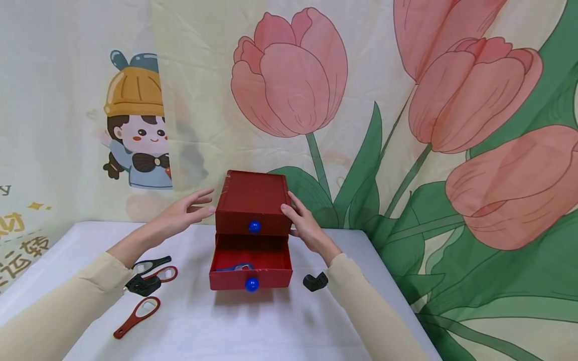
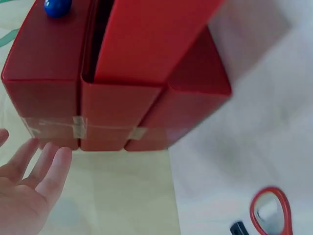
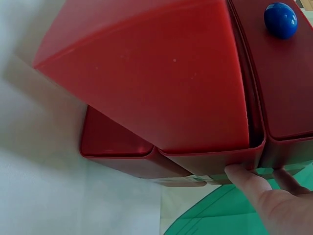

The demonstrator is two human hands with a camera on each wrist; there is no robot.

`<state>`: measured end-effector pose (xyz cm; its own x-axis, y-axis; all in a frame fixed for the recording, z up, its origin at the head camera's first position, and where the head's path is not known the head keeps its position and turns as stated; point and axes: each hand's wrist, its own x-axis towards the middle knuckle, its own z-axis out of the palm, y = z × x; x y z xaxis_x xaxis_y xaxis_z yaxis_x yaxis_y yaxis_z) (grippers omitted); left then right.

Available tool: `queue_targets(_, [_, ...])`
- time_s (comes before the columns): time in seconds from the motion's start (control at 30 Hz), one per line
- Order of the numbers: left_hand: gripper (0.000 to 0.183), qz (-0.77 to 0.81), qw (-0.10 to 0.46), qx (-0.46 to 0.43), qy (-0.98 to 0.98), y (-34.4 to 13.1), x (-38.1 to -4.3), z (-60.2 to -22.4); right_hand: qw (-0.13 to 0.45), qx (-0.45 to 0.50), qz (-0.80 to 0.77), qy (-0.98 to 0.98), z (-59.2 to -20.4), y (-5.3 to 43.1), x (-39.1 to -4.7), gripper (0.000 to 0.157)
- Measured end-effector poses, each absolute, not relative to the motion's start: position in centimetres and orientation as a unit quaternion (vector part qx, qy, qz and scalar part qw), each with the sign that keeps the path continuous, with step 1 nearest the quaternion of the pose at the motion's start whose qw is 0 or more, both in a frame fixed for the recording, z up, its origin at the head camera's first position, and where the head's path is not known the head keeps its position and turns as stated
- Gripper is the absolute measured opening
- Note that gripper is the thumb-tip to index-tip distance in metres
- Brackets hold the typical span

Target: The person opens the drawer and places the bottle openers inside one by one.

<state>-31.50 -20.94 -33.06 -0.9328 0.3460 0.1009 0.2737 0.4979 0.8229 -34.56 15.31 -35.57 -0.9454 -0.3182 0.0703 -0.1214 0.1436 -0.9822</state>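
Observation:
A red drawer unit [image 1: 253, 195] with blue knobs stands on the table. Its middle drawer [image 1: 275, 282] is pulled out, and a blue-handled object [image 1: 241, 266] lies inside, partly hidden by the drawer front. On the unit's left side, my left hand [image 1: 191, 209] is raised with fingers extended; in the left wrist view its fingertips [image 2: 61, 155] are close to the side wall, and contact is hard to tell. My right hand [image 1: 307, 228] rests its fingers against the right side of the unit. In the right wrist view a fingertip [image 3: 235, 171] touches that wall.
Left of the unit lie a red magnifying glass [image 1: 143, 310], another red-rimmed one [image 1: 169, 274] and a black-handled one [image 1: 158, 261]. Black wrist devices [image 1: 143, 285] sit below both forearms. A printed cloth with tulips [image 1: 293, 75] hangs behind the white table [image 1: 253, 331].

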Motion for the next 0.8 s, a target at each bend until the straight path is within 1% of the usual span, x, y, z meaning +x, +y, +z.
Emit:
queue_targets(0.3, [0.081,0.411,0.015,0.183,0.893,-24.2,-30.5,-34.6,0.077,-0.139,-0.637,0.754,-35.4,15.5,-34.7,0.074])
queue_targets(0.8, [0.069,0.328,-0.029,0.217,0.919,-29.2,-29.2,-37.3,0.087,-0.142,-0.643,0.748,-35.4,15.4,-34.8,0.076])
